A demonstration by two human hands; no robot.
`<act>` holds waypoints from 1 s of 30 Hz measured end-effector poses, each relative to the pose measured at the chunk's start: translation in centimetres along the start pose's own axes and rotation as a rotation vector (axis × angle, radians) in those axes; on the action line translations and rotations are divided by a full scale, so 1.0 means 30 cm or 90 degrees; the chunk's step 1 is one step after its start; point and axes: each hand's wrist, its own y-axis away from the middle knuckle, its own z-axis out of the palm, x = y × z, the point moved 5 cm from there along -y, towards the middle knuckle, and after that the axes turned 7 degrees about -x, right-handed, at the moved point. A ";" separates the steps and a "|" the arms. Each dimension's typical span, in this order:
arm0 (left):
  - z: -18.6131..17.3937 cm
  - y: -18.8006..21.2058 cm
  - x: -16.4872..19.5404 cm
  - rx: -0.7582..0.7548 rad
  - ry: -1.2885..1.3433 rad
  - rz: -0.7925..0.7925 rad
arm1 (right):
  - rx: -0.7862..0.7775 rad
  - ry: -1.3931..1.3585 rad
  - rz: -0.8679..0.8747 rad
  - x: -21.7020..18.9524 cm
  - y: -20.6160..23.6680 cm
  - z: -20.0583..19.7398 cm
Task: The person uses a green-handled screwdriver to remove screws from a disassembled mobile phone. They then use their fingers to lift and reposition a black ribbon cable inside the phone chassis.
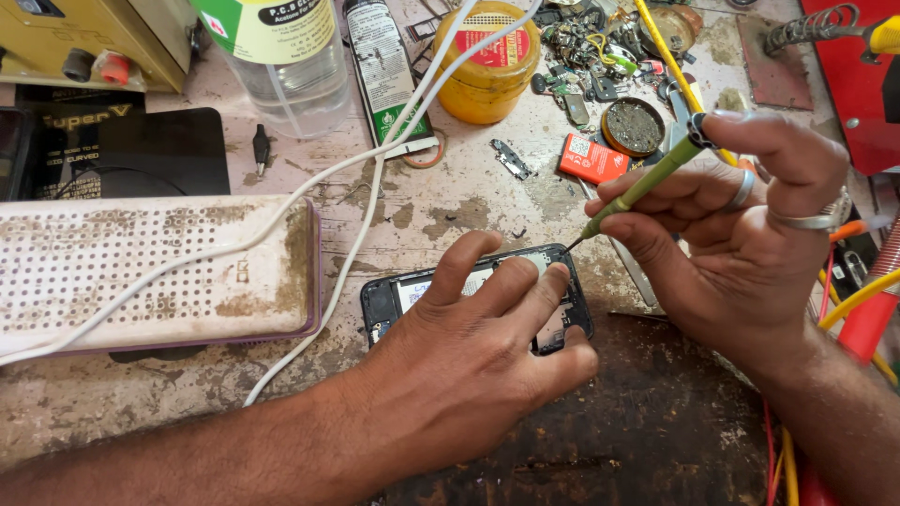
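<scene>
An opened black phone (394, 302) with its back cover off lies on the worn workbench (450, 211). My left hand (473, 351) rests flat over it, with the fingers pressing on its inside and the thumb at its near edge. My right hand (741, 234) holds a thin green screwdriver (647, 185) like a pen. The tool's tip touches the phone's far right corner. Two rings sit on the right hand's fingers.
A dirty white perforated box (141, 276) lies at left with white cables (370, 201) over it. At the back stand a clear bottle (291, 56), a yellow jar (487, 61), a small round tin (634, 126), an orange part (592, 157) and loose parts (581, 47). A dark mat (637, 431) lies near.
</scene>
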 end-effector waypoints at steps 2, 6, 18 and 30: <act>0.002 0.000 -0.003 0.001 0.001 0.002 | -0.001 -0.002 0.002 0.003 -0.002 0.002; 0.008 -0.003 -0.006 -0.005 0.016 0.000 | -0.015 0.011 -0.001 0.007 -0.006 0.004; 0.013 -0.031 -0.020 -0.022 0.044 -0.003 | -0.015 -0.014 0.002 0.021 -0.007 -0.008; -0.005 -0.096 -0.011 -0.047 0.141 0.061 | -0.030 0.008 0.002 -0.009 -0.007 -0.071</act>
